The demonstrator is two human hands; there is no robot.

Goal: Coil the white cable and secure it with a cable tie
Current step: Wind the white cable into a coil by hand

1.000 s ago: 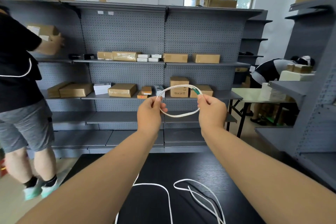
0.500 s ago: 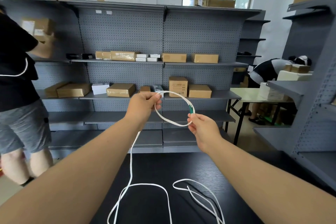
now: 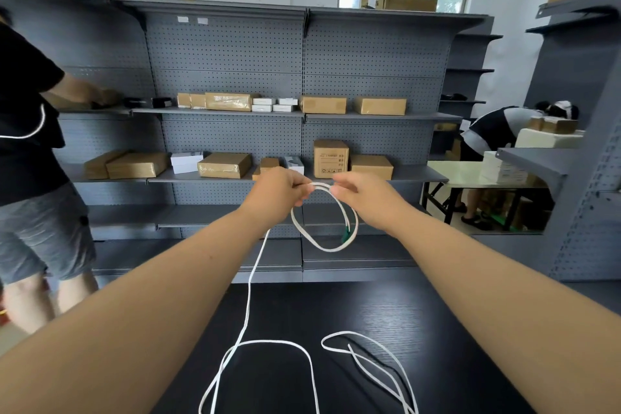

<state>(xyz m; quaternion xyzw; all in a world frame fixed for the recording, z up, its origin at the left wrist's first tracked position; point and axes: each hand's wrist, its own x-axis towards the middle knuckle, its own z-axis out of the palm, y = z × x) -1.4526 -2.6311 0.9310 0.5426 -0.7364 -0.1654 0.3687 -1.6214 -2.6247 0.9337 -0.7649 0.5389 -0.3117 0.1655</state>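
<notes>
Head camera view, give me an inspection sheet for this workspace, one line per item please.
Surface: black wood-grain table, slack cable lying on it.
Job's things: thin white cable, one loop held up, green connector hanging; no cable tie seen.
Clutter: nothing seen on table.
Hands: left hand and right hand pinch the loop's top.
Cables: the white cable only.
Surroundings: grey pegboard shelving with cardboard boxes; two other people.

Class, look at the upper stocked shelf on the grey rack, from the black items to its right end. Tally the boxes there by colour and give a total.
Brown boxes: 5
White boxes: 4
Total: 9
</notes>
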